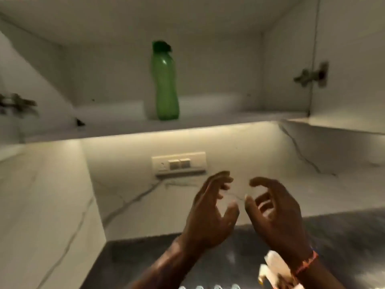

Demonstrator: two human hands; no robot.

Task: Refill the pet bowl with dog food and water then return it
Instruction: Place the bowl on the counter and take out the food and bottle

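The open wall cupboard fills the top, its shelf bearing one green bottle, upright at 12 o'clock from the hands. The pet bowl is not in view. The left hand and right hand, at 6 o'clock, are empty, fingers apart and curled. The bottle looks like smooth, stiff plastic, perhaps slippery; I would hold its narrow middle. Its weight I cannot tell.

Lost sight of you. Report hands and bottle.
Left hand and right hand open, empty. Green bottle upright on cabinet shelf, untouched. Nothing in the way.
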